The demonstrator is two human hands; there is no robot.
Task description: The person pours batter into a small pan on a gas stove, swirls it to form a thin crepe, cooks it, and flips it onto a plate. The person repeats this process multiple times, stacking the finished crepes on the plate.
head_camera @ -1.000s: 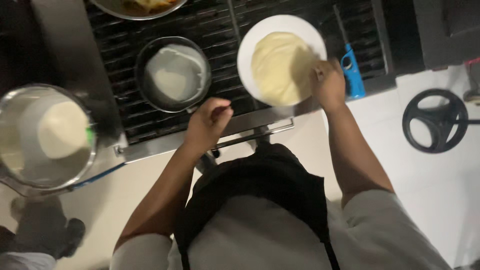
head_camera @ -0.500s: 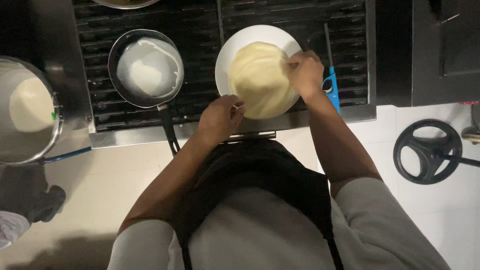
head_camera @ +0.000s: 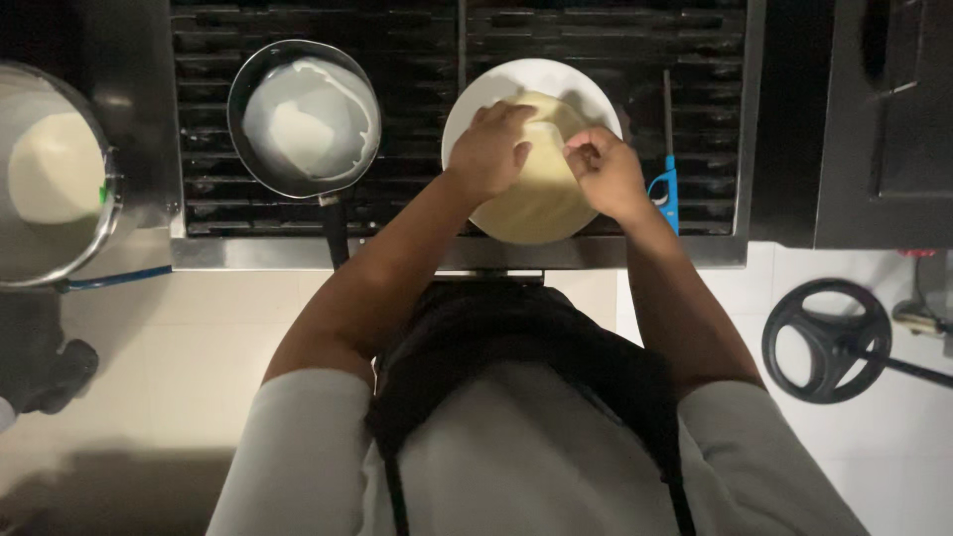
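Left hand [head_camera: 491, 149] lay flat on pale round thin pancake [head_camera: 536, 199], fingers together, gripping nothing. Right hand [head_camera: 604, 171] pinched pancake edge with fingertips. Pancake sat on round white plate [head_camera: 516, 77] under both hands, on black stove grate [head_camera: 417, 40]. Small dark pan with white batter [head_camera: 304, 117] left of left hand. Blue stick lighter [head_camera: 663, 185] just right of right hand.

I saw a black stove grate [head_camera: 417, 40] that carried a white plate [head_camera: 486, 89] with a pale flatbread [head_camera: 536, 203], a small dark pan [head_camera: 304, 117] at the left, and a blue lighter [head_camera: 665, 179] at the right.
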